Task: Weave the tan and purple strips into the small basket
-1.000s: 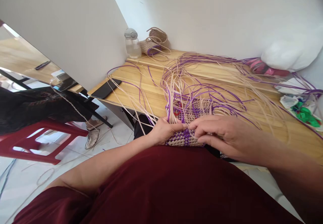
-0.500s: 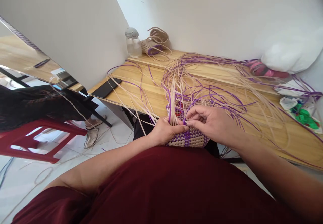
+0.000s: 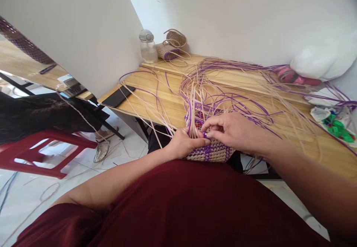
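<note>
1 camera, head-worn: view faces forward and down, over the wearer's torso [image 3: 178, 202], toward the nearby table [image 3: 174, 108].

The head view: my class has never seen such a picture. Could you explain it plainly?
No machine here: these are a person's bare hands, seen by a camera worn on the head, looking forward and down. The left hand grips the woven piece and a bundle of strips; the right hand is at the same piece, but whether it pinches a strip is too small to tell. On the wooden table lie loose strands and a black, phone-like slab; at its back are a bottle and a woven bag.
</note>
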`<act>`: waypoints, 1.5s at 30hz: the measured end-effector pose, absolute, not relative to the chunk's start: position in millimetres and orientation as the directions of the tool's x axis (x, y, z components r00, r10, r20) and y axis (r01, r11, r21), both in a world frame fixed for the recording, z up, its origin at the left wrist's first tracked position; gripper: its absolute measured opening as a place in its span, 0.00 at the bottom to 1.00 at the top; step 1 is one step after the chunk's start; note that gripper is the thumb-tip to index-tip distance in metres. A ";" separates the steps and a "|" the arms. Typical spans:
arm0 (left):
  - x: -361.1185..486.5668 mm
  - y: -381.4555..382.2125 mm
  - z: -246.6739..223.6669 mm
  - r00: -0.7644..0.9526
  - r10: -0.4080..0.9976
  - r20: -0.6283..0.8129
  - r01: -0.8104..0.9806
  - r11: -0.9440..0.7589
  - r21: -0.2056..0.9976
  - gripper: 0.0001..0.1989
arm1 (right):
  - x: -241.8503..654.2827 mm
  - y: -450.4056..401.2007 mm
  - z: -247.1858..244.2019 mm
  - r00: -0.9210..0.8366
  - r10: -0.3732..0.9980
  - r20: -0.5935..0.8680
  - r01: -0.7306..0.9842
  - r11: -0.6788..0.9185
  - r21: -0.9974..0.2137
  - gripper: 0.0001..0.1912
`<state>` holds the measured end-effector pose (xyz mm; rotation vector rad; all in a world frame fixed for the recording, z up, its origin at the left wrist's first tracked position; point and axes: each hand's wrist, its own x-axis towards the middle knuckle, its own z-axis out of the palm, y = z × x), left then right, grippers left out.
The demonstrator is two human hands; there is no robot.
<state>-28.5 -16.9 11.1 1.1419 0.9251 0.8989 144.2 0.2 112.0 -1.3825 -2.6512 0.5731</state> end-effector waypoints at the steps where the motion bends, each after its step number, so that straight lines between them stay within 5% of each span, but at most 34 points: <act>1: -28.7 -16.9 11.3 0.356 0.925 -0.134 -0.096 0.179 0.979 0.15 | 142.6 1.1 113.3 -0.591 0.801 -0.095 0.768 0.523 -0.368 0.12; 7: -28.5 -16.3 7.7 0.377 0.924 -0.067 -0.137 0.127 0.982 0.15 | 136.9 4.2 114.5 -0.616 0.772 -0.157 0.742 0.502 -0.445 0.07; 18: -28.3 -15.7 13.1 0.355 0.927 -0.123 -0.066 0.156 0.986 0.17 | 138.3 8.4 112.0 -0.510 0.831 -0.223 0.818 0.389 -0.423 0.13; 26: -27.4 -16.5 14.1 0.348 0.933 -0.093 -0.054 0.119 0.991 0.16 | 133.2 -1.9 107.1 -0.540 0.841 -0.038 0.816 0.511 -0.271 0.11; 33: -27.8 -16.4 13.6 0.385 0.922 -0.045 -0.126 0.101 0.987 0.15 | 135.6 2.4 108.7 -0.569 0.813 -0.128 0.738 0.435 -0.515 0.07; 39: -28.8 -14.8 9.3 0.361 0.931 -0.054 -0.093 0.093 0.991 0.14 | 146.0 -6.1 100.4 -0.672 0.738 0.057 0.706 0.662 -0.252 0.14; 45: -25.2 -14.7 4.5 0.359 0.933 -0.040 -0.197 0.118 0.973 0.12 | 134.0 -25.1 93.4 -0.618 0.784 0.051 0.777 0.620 -0.109 0.14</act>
